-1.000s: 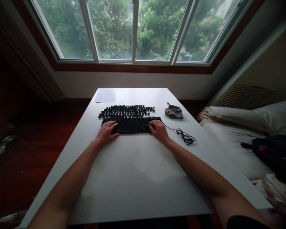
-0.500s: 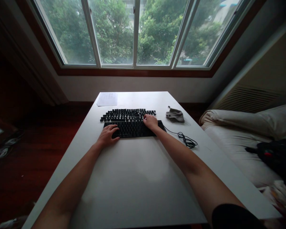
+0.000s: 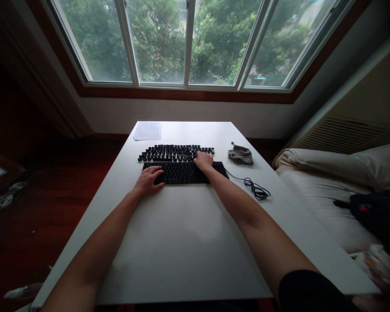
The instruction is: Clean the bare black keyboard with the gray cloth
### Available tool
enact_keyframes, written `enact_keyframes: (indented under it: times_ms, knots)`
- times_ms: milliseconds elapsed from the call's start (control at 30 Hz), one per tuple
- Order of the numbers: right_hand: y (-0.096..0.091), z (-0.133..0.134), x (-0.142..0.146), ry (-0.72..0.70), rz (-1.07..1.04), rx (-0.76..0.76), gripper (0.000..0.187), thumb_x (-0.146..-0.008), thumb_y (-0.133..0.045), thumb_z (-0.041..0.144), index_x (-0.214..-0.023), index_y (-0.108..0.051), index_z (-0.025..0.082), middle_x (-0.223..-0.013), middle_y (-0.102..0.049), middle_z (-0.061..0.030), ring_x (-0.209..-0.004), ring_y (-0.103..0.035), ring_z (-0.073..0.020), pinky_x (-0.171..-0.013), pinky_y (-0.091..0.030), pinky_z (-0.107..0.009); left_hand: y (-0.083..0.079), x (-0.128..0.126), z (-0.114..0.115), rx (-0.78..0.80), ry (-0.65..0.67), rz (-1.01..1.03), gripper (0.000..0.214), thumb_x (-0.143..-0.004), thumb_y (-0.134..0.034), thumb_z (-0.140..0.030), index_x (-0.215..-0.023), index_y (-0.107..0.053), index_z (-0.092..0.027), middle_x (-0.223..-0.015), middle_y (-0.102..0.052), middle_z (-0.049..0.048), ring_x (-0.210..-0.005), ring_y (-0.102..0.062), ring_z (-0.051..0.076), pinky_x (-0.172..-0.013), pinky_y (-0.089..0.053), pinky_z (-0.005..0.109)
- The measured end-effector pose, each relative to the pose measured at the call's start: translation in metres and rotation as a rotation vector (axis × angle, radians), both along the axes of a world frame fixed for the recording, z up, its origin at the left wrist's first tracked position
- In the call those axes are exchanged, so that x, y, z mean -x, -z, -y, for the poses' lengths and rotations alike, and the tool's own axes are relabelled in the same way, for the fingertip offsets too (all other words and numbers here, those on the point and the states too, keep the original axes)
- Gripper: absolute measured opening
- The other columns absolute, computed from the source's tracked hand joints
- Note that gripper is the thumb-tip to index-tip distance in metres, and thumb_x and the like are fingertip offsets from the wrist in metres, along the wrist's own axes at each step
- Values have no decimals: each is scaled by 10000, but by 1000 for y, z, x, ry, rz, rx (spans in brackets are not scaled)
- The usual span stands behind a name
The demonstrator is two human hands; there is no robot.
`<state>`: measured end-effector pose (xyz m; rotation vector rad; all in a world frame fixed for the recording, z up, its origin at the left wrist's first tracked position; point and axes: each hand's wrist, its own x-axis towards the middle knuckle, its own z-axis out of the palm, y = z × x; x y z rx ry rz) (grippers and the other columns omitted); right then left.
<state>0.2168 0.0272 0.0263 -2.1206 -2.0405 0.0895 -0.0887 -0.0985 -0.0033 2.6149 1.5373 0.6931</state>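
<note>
One white table (image 3: 182,242) near windows (image 3: 159,47)

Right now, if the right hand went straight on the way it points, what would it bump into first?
Most likely the loose black keycaps laid out beyond the keyboard; the right hand is at their near edge. Whether it touches any is hard to tell.

White paper (image 3: 147,131), grey cloth (image 3: 240,154) (farther right), pale sofa (image 3: 312,199).

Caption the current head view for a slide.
Left hand on a black keyboard, right hand by loose keycaps beyond it, on a white table facing a window.
</note>
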Motion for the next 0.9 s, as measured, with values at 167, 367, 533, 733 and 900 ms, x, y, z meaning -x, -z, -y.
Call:
enact_keyframes:
  times_ms: [167, 367, 533, 733, 900]
  knots:
    - [-5, 6, 0, 7, -24, -59, 200, -938, -567, 253, -1085, -692, 196, -1045, -749, -136, -1032, -658, -256, -956, -355, -397, 0, 1, 0, -13, -1, -10, 538, -849, -693, -451, -1350, -613, -272, -1487, -533, 83, -1378, -473, 330, -1180, -373, 532]
    - [-11, 26, -22, -74, -44, -227, 236, -945, -547, 267, -1128, -689, 222, -1086, -726, -120, -1008, -635, -264, -909, -371, -387, 2, 1, 0, -18, -3, -23, 550, -850, -688, -456, -1363, -604, -276, -1490, -532, 82, -1377, -472, 331, -1179, -375, 529]
    - [-6, 55, -51, -164, -75, -284, 194, -922, -557, 250, -1058, -692, 219, -1010, -726, -95, -944, -628, -258, -858, -374, -373, 4, 1, -2, -11, -6, -26, 559, -849, -687, -468, -1366, -607, -273, -1493, -529, 81, -1377, -471, 330, -1180, -376, 521]
    - [5, 88, -73, -400, -73, -235, 146, -908, -602, 250, -1011, -699, 214, -965, -727, -63, -925, -622, -234, -851, -373, -353, 5, -3, -1, -9, -16, -26, 555, -849, -685, -463, -1367, -609, -278, -1497, -527, 79, -1375, -473, 332, -1180, -377, 524]
    - [8, 102, -72, -522, 25, -207, 174, -941, -602, 258, -1046, -729, 202, -1017, -716, -99, -996, -599, -254, -900, -364, -374, 3, -6, 0, -6, -19, -25, 558, -850, -685, -462, -1374, -604, -289, -1496, -527, 75, -1379, -472, 331, -1181, -378, 523]
